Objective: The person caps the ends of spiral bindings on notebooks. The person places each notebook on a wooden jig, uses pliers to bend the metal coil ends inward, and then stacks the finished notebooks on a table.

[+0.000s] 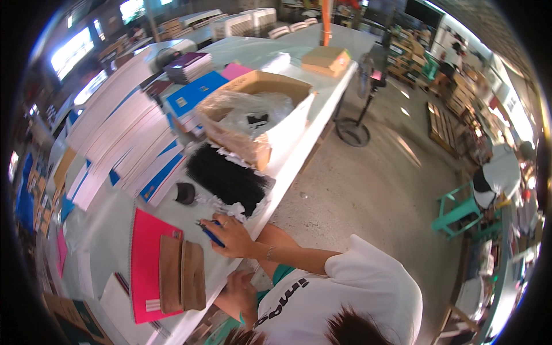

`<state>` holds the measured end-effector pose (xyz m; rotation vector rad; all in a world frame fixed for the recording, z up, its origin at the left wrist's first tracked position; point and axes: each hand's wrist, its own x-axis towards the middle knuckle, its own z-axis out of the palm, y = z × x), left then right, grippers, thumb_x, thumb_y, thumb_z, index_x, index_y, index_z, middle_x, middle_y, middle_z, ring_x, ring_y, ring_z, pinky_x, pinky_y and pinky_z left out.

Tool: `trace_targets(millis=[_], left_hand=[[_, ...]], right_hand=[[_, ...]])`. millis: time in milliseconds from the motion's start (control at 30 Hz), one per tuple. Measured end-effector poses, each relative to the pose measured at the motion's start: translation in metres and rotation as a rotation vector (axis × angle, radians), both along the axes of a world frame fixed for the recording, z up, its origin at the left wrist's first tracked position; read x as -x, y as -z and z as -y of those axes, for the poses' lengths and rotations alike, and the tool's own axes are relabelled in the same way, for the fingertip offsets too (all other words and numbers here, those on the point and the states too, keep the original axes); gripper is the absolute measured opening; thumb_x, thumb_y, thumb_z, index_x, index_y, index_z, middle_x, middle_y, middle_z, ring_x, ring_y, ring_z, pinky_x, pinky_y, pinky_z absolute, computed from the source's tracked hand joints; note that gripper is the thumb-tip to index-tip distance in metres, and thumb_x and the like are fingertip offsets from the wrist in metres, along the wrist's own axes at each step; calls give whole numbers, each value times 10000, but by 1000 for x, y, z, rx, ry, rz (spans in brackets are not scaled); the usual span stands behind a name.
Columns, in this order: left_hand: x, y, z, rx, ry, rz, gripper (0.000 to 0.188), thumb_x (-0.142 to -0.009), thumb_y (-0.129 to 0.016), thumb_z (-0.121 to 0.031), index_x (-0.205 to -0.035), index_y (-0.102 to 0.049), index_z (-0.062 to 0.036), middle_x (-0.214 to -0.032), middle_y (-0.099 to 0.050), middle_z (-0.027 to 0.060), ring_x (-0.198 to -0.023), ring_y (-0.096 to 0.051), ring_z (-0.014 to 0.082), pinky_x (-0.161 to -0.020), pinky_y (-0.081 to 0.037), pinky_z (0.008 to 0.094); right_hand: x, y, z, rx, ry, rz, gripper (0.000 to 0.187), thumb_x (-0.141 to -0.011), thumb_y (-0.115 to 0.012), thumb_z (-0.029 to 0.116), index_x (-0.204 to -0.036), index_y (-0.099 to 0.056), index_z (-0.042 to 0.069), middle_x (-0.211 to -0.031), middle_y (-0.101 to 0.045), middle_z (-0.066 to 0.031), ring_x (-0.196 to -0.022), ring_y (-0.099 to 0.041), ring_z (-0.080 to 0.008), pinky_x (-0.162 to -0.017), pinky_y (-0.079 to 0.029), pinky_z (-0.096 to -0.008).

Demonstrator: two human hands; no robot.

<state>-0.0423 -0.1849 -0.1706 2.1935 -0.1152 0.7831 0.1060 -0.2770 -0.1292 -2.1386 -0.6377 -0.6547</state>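
Note:
My right hand [229,234] is above the table's near edge, its fingers closed round a slim blue-handled tool [211,234] with a dark tip; its exact kind is unclear. Just beyond lies a thick black-topped slab [227,177] with ragged white paper scraps [221,206] along its side. Lower down, below the table's edge by my lap, is my left hand [238,292], blurred, its fingers not clear. A pink spiral notebook [149,253] lies flat on the table, with two brown blocks [182,273] side by side on it. A small black cup [185,194] stands near the slab.
Tall stacks of books [123,135] crowd the table's left. Behind the slab, a cardboard box [261,152] holds clear plastic. A brown carton [326,60] sits farther along. A pedestal fan [353,131] stands on the floor; at right another person [499,175] sits near a green stool [457,211].

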Motion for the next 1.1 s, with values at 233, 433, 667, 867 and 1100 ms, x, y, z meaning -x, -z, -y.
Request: trace_targets(millis=[233, 433, 667, 867, 1100], left_hand=[[6, 65, 4, -193, 513, -853, 256, -895, -623, -222, -1092, -629, -59, -1063, -626, 176, -970, -603, 339, -843, -477, 414], [-7, 66, 1, -260, 591, -902, 261, -897, -623, -226, -1097, -628, -59, -1069, -626, 175, -976, -603, 336, -847, -477, 412], [-33, 65, 10, -328, 658, -927, 266, -898, -622, -230, -1102, -627, -59, -1077, -626, 175, -983, -602, 332, -851, -477, 410], [-49, 60, 27, -389, 686, -935, 271, -900, -622, -234, -1107, -626, -59, -1084, -626, 174, -989, -602, 329, -854, -476, 408], [-75, 62, 63, -446, 761, -914, 277, -902, -622, -238, -1112, -626, -59, -1092, -625, 173, -996, -602, 325, -859, -476, 406]], right_hand=[[5, 3, -1, -33, 37, 23, 662, -729, -687, 214, -1356, -492, 132, -1187, -495, -155, -1023, -550, -323, -839, -472, -423], [4, 4, -1, -33, 31, -22, 667, -742, -676, 209, -1366, -454, 128, -1216, -475, -169, -1081, -519, -335, -857, -462, -434], [3, 6, 5, -43, -9, -86, 655, -724, -674, 177, -1339, -462, 97, -1222, -462, -190, -1078, -512, -354, -894, -428, -446], [2, 10, -4, -101, -73, -58, 641, -715, -665, 179, -1311, -455, 74, -1230, -442, -217, -1068, -508, -387, -893, -425, -461], [0, 18, -3, -119, -106, -23, 661, -754, -642, 227, -1356, -413, 79, -1273, -426, -224, -1100, -500, -387, -875, -448, -462]])
